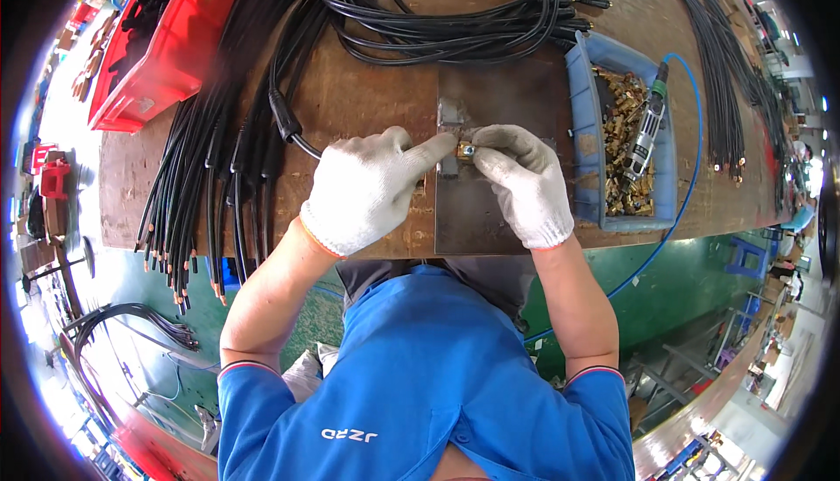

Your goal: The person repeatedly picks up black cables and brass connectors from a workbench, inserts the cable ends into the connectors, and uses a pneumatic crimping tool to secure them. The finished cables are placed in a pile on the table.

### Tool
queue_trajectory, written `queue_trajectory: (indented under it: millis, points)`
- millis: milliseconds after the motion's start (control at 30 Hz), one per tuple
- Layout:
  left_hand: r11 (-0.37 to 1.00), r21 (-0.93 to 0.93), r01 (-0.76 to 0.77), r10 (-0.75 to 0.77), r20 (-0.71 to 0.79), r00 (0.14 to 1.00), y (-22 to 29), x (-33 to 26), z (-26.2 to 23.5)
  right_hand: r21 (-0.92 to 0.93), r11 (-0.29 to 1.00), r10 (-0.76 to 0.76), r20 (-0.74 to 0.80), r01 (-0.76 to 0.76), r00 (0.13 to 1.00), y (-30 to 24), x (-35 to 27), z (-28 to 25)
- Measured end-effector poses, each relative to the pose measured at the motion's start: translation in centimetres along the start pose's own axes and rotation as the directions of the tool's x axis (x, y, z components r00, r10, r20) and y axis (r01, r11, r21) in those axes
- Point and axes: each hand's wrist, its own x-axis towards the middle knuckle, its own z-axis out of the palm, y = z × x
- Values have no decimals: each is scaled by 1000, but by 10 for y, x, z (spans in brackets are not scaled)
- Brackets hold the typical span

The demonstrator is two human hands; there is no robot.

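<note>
My left hand [367,185], in a white knit glove, is closed around a black cable [304,145]. That cable has a thick black sleeve [283,117] and runs in from the upper left; its end is hidden by the glove. The left index finger reaches across to a small brass fitting [465,151]. My right hand [528,178], gloved too, pinches this fitting between thumb and fingers. Both hands meet above a dark metal plate [486,219] on the brown table, close to a small metal block [450,114].
A blue bin [588,162] of brass fittings [623,122] stands at the right, with a pneumatic screwdriver [647,131] and blue hose [697,122] over it. Black cables [188,184] hang over the left edge; more cables [455,35] lie behind. A red bin [166,70] is far left.
</note>
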Motion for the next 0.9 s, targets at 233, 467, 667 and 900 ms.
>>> queue_trajectory:
  millis: [233,467,667,900]
  points:
    - [998,-69,4,-5,-11,1000,-8,0,2,-337,941,-9,64,30,998,-5,3,5]
    - [994,-101,49,-49,5,999,-13,-2,9,-479,877,23,78,18,997,-4,9,5]
    - [988,-121,91,-91,3,996,-12,-1,14,-527,849,15,92,36,996,-1,12,2]
    - [988,-128,82,-87,-32,996,-16,-1,28,-643,757,-67,96,113,993,6,14,3]
